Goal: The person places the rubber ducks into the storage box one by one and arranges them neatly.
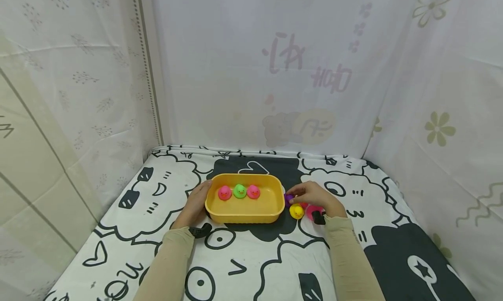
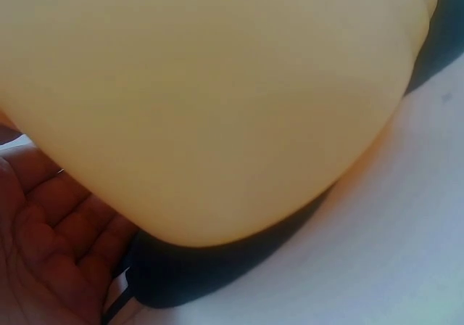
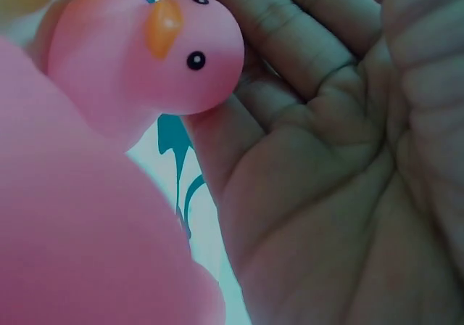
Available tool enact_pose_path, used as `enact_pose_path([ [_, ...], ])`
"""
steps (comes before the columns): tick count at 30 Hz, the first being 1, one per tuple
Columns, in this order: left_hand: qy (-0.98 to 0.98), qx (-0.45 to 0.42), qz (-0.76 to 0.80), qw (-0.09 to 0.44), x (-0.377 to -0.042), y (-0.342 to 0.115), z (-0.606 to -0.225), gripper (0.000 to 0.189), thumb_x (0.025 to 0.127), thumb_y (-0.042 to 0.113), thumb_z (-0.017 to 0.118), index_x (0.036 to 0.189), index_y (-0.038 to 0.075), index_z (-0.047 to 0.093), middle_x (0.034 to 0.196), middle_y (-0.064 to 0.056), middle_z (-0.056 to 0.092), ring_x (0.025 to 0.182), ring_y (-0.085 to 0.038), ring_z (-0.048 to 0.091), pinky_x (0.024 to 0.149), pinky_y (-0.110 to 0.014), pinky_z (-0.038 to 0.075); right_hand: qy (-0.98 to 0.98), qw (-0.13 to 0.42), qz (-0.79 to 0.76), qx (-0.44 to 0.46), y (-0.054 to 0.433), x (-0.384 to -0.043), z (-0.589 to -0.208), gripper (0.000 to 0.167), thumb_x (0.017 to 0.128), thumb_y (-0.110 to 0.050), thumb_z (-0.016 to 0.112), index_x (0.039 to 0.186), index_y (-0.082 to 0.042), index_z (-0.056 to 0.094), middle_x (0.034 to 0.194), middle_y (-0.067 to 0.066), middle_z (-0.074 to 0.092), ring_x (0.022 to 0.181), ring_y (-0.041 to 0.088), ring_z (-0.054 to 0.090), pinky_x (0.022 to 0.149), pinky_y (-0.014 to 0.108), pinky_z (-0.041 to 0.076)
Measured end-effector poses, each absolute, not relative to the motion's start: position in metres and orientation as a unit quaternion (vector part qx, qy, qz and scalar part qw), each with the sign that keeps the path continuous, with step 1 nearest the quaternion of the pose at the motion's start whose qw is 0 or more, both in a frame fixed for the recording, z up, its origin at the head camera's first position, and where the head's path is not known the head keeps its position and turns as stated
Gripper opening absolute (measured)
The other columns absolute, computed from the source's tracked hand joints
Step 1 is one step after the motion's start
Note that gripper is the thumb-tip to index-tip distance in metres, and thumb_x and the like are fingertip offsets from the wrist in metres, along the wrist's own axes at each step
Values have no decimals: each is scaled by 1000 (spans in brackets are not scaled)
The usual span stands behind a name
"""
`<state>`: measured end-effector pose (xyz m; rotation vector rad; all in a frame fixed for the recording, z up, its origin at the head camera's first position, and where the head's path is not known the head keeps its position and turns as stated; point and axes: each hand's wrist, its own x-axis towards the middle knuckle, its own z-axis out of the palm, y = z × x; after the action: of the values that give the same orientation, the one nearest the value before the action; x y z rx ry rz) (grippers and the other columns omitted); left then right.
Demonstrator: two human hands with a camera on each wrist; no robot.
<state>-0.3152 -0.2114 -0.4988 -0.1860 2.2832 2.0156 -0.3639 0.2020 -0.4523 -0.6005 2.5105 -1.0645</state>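
A yellow plastic tray (image 1: 243, 217) stands on the patterned cloth, holding a pink rubber duck (image 1: 225, 192), a green rubber duck (image 1: 239, 191) and another pink rubber duck (image 1: 253, 192) in a row. Against the tray's left end lies my left hand (image 1: 196, 203), its fingers loosely extended along the wall in the left wrist view. Just right of the tray, my right hand (image 1: 314, 195) pinches a purple rubber duck (image 1: 288, 199), which the fingers partly cover. Under that hand sit a yellow rubber duck (image 1: 296, 212) and pink ducks, one pink duck (image 3: 196, 56) close by the fingers.
A black-and-white cartoon cloth (image 1: 235, 270) covers the surface. Pale printed curtains (image 1: 243, 74) hang at the back and on both sides. A black strap device (image 1: 200, 230) is on the left wrist, and a black device (image 1: 319, 218) on the right.
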Motion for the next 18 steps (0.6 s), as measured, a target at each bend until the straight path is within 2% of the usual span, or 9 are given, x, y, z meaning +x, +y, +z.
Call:
enact_pose_path([
  [18, 754, -60, 652, 44, -315, -213, -499, 80, 101, 64, 39, 159, 11, 28, 165, -8, 25, 151, -27, 23, 122, -45, 24, 886, 165, -374, -221, 204, -362, -456, 28, 90, -20, 77, 117, -23, 76, 109, 0, 70, 98, 22, 62, 87, 35, 59],
])
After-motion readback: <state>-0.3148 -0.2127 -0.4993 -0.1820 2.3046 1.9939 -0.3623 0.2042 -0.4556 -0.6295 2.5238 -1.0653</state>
